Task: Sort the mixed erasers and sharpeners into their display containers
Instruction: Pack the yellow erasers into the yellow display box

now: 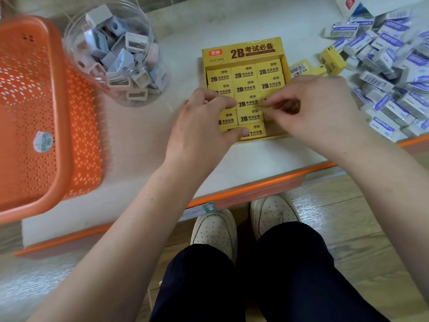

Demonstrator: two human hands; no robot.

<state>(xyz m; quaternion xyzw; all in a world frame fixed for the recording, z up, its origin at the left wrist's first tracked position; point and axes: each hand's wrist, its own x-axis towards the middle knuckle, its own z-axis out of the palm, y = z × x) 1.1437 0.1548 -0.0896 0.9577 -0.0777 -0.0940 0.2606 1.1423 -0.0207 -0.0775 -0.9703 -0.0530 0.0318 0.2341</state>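
Box (241, 52) at centre nearly full; yellow erasers (249, 103) in neat rows, right column looks unfinished. Your left hand (204, 122) curls over left column, thumb on front row, gripping; your right hand (313, 108) pinches narrow on eraser in right column, seating it by look. Loose erasers (330, 60) wait at 1 o'clock; blue erasers (390, 73) heaped at 2 o'clock, unsorted, biggest job left; sharpeners (123, 59) in jar (160, 66) at 11 o'clock look done; basket (83, 135) at 9 o'clock.

Orange basket (76, 126), dotted with holes; yellow box (241, 53), brown lettering; white erasers (390, 43), blue bands; pale grey-blue sharpeners (120, 59).
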